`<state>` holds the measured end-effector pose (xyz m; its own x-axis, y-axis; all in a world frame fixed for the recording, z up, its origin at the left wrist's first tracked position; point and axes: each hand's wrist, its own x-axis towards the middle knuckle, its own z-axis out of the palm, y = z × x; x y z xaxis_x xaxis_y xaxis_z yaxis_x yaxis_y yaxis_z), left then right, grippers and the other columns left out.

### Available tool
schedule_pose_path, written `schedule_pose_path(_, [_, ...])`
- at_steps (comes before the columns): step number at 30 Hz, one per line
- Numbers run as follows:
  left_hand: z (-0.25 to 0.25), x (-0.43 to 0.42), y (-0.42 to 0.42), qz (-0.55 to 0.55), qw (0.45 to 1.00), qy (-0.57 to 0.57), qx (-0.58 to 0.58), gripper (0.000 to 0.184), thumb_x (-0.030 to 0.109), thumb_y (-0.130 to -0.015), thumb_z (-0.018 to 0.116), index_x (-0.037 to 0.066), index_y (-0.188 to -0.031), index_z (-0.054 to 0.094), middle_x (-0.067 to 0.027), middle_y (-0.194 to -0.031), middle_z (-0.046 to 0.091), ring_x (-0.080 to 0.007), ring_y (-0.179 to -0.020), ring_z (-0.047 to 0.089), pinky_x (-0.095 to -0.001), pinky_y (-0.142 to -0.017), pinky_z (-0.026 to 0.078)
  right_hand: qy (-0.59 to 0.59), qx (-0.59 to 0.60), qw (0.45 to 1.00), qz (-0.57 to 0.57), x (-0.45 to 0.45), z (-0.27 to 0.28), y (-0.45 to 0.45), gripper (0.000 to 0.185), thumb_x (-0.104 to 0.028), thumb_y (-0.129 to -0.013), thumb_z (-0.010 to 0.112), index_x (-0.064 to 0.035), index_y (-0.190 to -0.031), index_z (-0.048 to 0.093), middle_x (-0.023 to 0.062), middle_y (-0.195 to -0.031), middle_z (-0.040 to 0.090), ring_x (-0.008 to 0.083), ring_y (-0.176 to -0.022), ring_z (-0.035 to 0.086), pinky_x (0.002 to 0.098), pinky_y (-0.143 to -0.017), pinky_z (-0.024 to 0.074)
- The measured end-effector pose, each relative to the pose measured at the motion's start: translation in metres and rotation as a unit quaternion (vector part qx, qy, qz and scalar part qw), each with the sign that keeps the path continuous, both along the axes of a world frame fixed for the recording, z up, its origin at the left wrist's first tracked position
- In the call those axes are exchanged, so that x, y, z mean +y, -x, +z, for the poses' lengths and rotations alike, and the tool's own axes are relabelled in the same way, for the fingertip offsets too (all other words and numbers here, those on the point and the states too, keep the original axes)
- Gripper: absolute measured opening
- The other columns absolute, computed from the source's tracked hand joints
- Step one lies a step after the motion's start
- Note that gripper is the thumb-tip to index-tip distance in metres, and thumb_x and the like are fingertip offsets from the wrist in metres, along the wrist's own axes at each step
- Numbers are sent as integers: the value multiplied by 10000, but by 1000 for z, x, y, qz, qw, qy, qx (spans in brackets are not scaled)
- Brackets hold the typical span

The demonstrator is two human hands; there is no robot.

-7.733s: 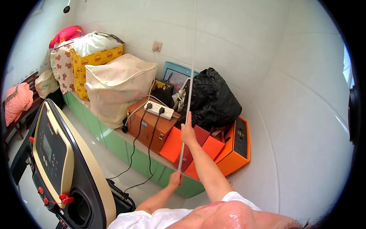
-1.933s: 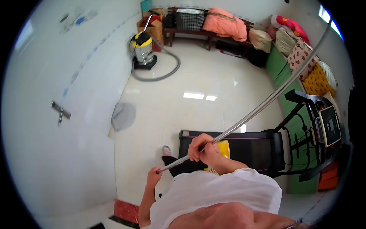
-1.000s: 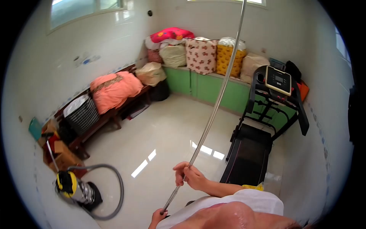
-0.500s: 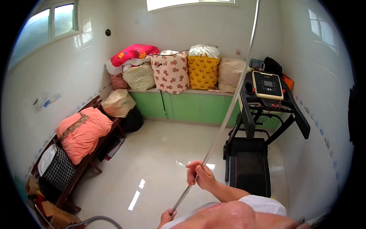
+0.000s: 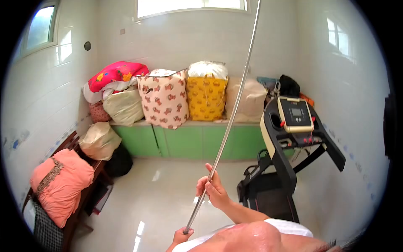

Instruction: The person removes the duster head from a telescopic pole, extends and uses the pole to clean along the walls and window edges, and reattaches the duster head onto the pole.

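A long, thin metal pole [image 5: 232, 122] slants from the bottom centre up past the top edge, where its upper end is out of view. My left hand [image 5: 181, 236] is closed around its lower end, with the thumb lying near the tip. Higher up, my right hand [image 5: 213, 190] loosely wraps the pole, the index finger pointing upward. Beyond the hands lies the shiny tiled floor [image 5: 168, 206].
Green cabinets [image 5: 184, 140] line the back wall, topped by stuffed bags, including a yellow bag [image 5: 206, 98] and a pink-patterned bag [image 5: 163, 101]. A treadmill [image 5: 273, 189] stands at right. A wooden bench [image 5: 84, 201] with a coral bundle [image 5: 63, 185] is at left.
My view has tilted up and come nearer the back wall, so the bags and treadmill sit lower and larger. The pole looks slightly more upright, and both hands still hold it.
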<state>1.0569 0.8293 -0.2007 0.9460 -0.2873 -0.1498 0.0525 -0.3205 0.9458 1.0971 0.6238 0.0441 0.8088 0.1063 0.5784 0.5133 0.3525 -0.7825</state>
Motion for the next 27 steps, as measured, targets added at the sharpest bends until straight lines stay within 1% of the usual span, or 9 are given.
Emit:
schedule_pose_path(2, [46, -31, -56, -43, 997, -32, -51, 246, 284, -744, 669, 56, -836, 651, -33, -656, 602, -83, -634, 542, -268, -621, 464, -2, -21, 997, -73, -19, -3, -38, 693, -344, -895, 455, -196, -1389, -8, 89, -935, 494, 148, -705, 539, 292, -605, 489])
schedule_pose_path(4, [92, -70, -100, -106, 992, 24, 57, 249, 292, -755, 664, 67, -860, 646, 3, -676, 586, -71, -629, 536, -247, -587, 471, -7, -16, 994, -107, -44, 0, -70, 704, -340, -895, 458, -222, -1389, -30, 85, -936, 496, 139, -703, 539, 292, -613, 495])
schedule_pose_path(5, [104, -88, -122, -150, 986, 55, 53, 246, 289, -760, 662, 66, -863, 639, 12, -673, 575, -67, -618, 531, -240, -569, 467, -12, -6, 991, -135, -56, 1, -85, 717, -336, -894, 461, -248, -1389, -51, 82, -937, 497, 130, -701, 539, 291, -621, 502])
schedule_pose_path(10, [130, -184, -221, -251, 959, 119, 56, 226, 277, -777, 651, 67, -853, 620, 29, -646, 541, -61, -565, 509, -228, -509, 447, -17, -52, 961, -269, -119, 16, -174, 661, -353, -910, 418, -253, -1392, -22, 59, -905, 497, 51, -516, 451, 198, -430, 429])
schedule_pose_path(12, [146, -216, -261, -281, 948, 127, 74, 227, 277, -780, 650, 63, -844, 611, 29, -627, 526, -56, -521, 491, -217, -471, 422, -10, -67, 954, -292, -147, 20, -213, 638, -343, -916, 408, -250, -1394, -4, 55, -888, 499, 51, -511, 449, 197, -422, 421])
schedule_pose_path(17, [161, -288, -346, -295, 945, 125, 62, 227, 276, -785, 645, 59, -839, 607, 21, -587, 508, -60, -468, 474, -208, -424, 369, 8, -84, 941, -328, -217, 43, -299, 572, -314, -931, 382, -243, -1398, 59, 41, -844, 503, 52, -482, 420, 193, -392, 387])
schedule_pose_path(20, [170, -320, -392, -320, 928, 176, 76, 239, 268, -788, 642, 51, -875, 594, 19, -569, 492, -60, -458, 466, -205, -412, 351, -1, -89, 942, -324, -247, 60, -341, 546, -293, -937, 377, -243, -1398, 87, 37, -837, 503, 53, -466, 390, 193, -374, 361])
schedule_pose_path(22, [163, -334, -422, -342, 910, 222, 71, 274, 255, -818, 601, 42, -981, 550, 27, -561, 467, -61, -455, 453, -202, -413, 345, -31, -46, 954, -295, -260, 67, -367, 523, -187, -949, 340, -253, -1399, 82, 25, -804, 505, 44, -464, 367, 187, -378, 358])
schedule_pose_path(27, [147, -357, -485, -352, 884, 298, 71, 301, 206, -873, 500, 30, -1113, 452, 19, -574, 424, -69, -458, 418, -200, -415, 337, -50, -44, 959, -277, -294, 73, -445, 524, -178, -947, 346, -258, -1398, 89, 16, -790, 498, 41, -451, 353, 185, -369, 344])
